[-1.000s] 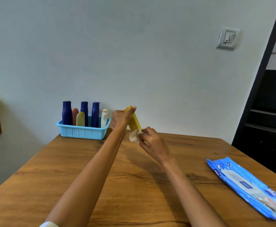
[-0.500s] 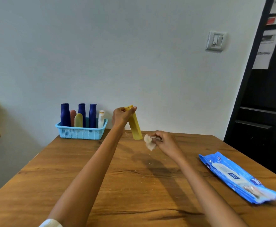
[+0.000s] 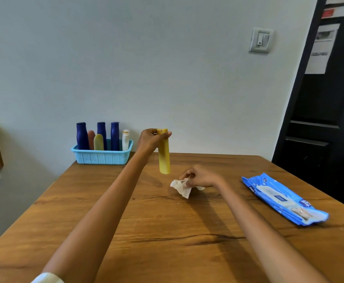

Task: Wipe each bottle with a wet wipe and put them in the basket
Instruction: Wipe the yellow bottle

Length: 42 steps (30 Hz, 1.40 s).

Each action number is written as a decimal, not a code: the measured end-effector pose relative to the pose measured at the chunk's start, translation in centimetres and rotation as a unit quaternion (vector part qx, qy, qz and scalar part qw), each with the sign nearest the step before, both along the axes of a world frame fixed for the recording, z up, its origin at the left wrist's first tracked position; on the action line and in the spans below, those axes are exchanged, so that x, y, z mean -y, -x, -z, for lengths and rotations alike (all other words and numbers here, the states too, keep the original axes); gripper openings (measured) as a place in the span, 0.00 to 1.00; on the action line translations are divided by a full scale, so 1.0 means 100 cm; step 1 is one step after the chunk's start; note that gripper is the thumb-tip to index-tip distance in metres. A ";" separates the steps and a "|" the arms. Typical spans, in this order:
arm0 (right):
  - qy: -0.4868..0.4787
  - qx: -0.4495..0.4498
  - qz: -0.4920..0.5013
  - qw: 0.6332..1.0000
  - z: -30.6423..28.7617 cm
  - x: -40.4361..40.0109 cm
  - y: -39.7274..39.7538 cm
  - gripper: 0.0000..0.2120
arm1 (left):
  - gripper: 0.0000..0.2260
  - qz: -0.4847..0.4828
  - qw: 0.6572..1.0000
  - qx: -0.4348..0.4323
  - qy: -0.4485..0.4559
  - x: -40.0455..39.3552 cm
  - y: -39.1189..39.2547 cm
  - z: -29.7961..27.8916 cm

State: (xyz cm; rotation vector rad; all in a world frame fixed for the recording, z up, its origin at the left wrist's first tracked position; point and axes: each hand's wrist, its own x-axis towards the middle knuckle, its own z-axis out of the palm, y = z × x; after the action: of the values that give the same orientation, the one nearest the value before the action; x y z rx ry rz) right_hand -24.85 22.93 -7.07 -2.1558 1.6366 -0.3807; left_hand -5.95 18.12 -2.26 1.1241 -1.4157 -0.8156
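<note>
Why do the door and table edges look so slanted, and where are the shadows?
Head view: the wide-angle lens tilts the dark door and splays the table edges. Lighting is soft, with no glare; faint shadows lie under both arms and the yellow bottle. The picture is mostly sharp; the wipe pack print is slightly soft.

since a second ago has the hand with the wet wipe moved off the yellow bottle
Yes. The right hand with the wet wipe has dropped away from the yellow bottle, down toward the table and nearer the blue wipes pack.
</note>
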 end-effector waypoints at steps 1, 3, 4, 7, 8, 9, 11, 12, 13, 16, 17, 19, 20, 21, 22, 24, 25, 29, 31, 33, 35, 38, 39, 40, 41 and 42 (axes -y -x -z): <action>0.003 -0.007 -0.007 1.000 -0.005 0.000 -0.001 0.17 | 0.22 0.008 1.000 0.003 0.002 0.000 -0.002 0.000; -0.007 -0.018 -0.019 1.000 -0.013 0.002 -0.002 0.18 | 0.18 0.028 1.000 0.007 0.002 0.001 -0.007 0.000; -0.011 -0.009 -0.020 1.000 -0.016 0.005 -0.003 0.18 | 0.17 0.039 0.999 0.010 0.002 0.002 -0.009 0.000; 0.056 0.114 0.006 0.992 -0.023 0.011 -0.013 0.11 | 0.12 0.073 0.997 0.024 0.012 0.000 -0.016 -0.004; 0.100 0.164 0.024 0.981 -0.025 0.013 -0.020 0.09 | 0.11 0.084 0.996 0.029 0.014 -0.001 -0.019 -0.006; 0.132 0.215 0.038 0.967 -0.027 0.014 -0.028 0.08 | 0.10 0.094 0.995 0.035 0.016 -0.001 -0.023 -0.007; 0.132 0.311 0.030 0.941 -0.033 0.016 -0.047 0.10 | 0.12 0.107 0.993 0.044 0.015 0.000 -0.031 -0.009; 0.117 0.348 0.018 0.930 -0.035 0.018 -0.058 0.12 | 0.13 0.108 0.993 0.047 0.012 0.000 -0.035 -0.010; 0.112 0.370 0.011 0.922 -0.038 0.020 -0.069 0.14 | 0.13 0.105 0.993 0.046 0.010 0.000 -0.040 -0.010; 0.165 0.376 0.029 0.912 -0.046 0.031 -0.094 0.17 | 0.14 0.102 0.994 0.029 0.017 0.004 -0.057 -0.016; 0.189 0.372 0.032 0.908 -0.051 0.035 -0.101 0.17 | 0.15 0.101 0.994 0.024 0.025 0.005 -0.062 -0.020; 0.227 0.363 0.023 0.904 -0.064 0.044 -0.118 0.16 | 0.18 0.077 0.996 0.017 0.048 0.011 -0.074 -0.035; 0.240 0.355 0.016 0.903 -0.072 0.048 -0.126 0.16 | 0.19 0.059 0.996 0.015 0.061 0.014 -0.080 -0.044; 0.248 0.346 0.007 0.905 -0.082 0.053 -0.136 0.16 | 0.19 0.041 0.996 0.018 0.076 0.019 -0.087 -0.053; 0.255 0.336 0.000 0.907 -0.091 0.059 -0.145 0.17 | 0.20 0.027 0.995 0.026 0.092 0.023 -0.093 -0.061; 0.267 0.312 0.001 0.912 -0.106 0.073 -0.163 0.17 | 0.21 0.008 0.993 0.048 0.106 0.034 -0.108 -0.074; 0.274 0.297 0.006 0.915 -0.110 0.080 -0.172 0.17 | 0.23 0.001 0.993 0.057 0.103 0.040 -0.114 -0.078; 0.278 0.256 0.009 0.926 -0.113 0.106 -0.206 0.20 | 0.27 -0.029 0.989 0.121 0.086 0.065 -0.142 -0.085; 0.262 0.247 0.002 0.933 -0.106 0.116 -0.219 0.23 | 0.27 -0.051 0.976 0.193 0.082 0.077 -0.153 -0.081; 0.242 0.234 0.002 0.942 -0.096 0.126 -0.228 0.24 | 0.25 -0.060 0.965 0.248 0.064 0.089 -0.163 -0.074; 0.233 0.221 0.006 0.947 -0.085 0.133 -0.235 0.23 | 0.24 -0.054 0.960 0.273 0.037 0.100 -0.170 -0.067; 0.223 0.222 0.012 0.949 -0.068 0.146 -0.244 0.21 | 0.23 -0.055 0.941 0.335 0.023 0.114 -0.176 -0.056; 0.220 0.218 0.015 0.951 -0.062 0.149 -0.246 0.20 | 0.23 -0.053 0.933 0.354 0.018 0.116 -0.178 -0.053; 0.217 0.209 0.018 0.953 -0.057 0.151 -0.246 0.20 | 0.22 -0.048 0.927 0.373 0.010 0.118 -0.178 -0.050; 0.215 0.198 0.019 0.956 -0.052 0.154 -0.247 0.20 | 0.22 -0.042 0.920 0.390 0.001 0.120 -0.180 -0.046; 0.214 0.188 0.019 0.958 -0.049 0.156 -0.247 0.21 | 0.22 -0.036 0.914 0.405 -0.006 0.123 -0.181 -0.044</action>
State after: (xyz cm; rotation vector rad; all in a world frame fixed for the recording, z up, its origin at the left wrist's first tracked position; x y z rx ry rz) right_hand -0.19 7.30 -2.20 -2.1615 1.4748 -1.1734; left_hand 12.16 5.85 2.11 1.6125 -2.0182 -0.2863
